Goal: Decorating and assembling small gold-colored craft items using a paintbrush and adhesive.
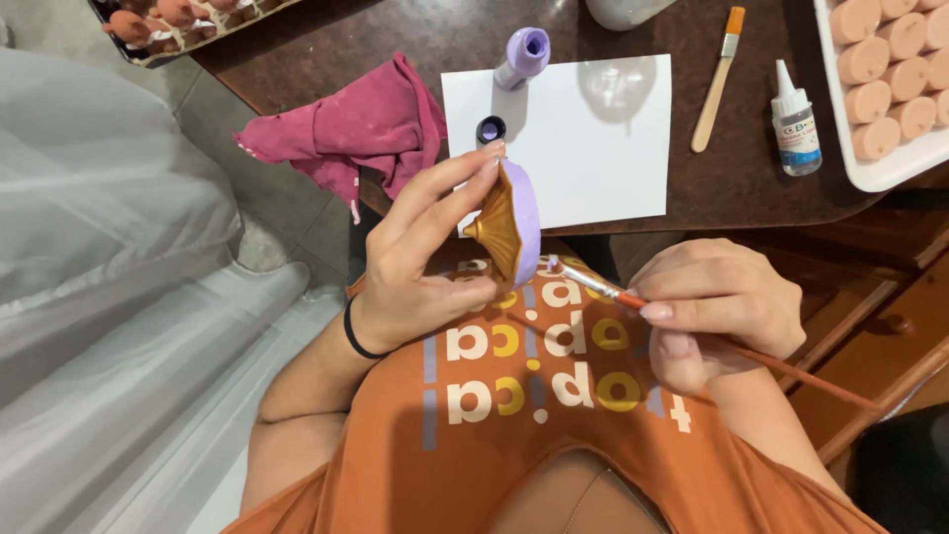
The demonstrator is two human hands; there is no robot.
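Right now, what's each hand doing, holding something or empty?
Left hand: closed around a small brown and lilac figure piece.
Right hand: pinching a thin paintbrush, tip at the piece's lilac edge.

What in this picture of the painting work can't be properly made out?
All in the head view:
- Mushroom-shaped figure: its far side is hidden by the left hand.
- Tray of pink figures: cut off by the right edge.
- Clear container: cut off by the top edge.
- Thin paintbrush: its handle passes under the right hand.
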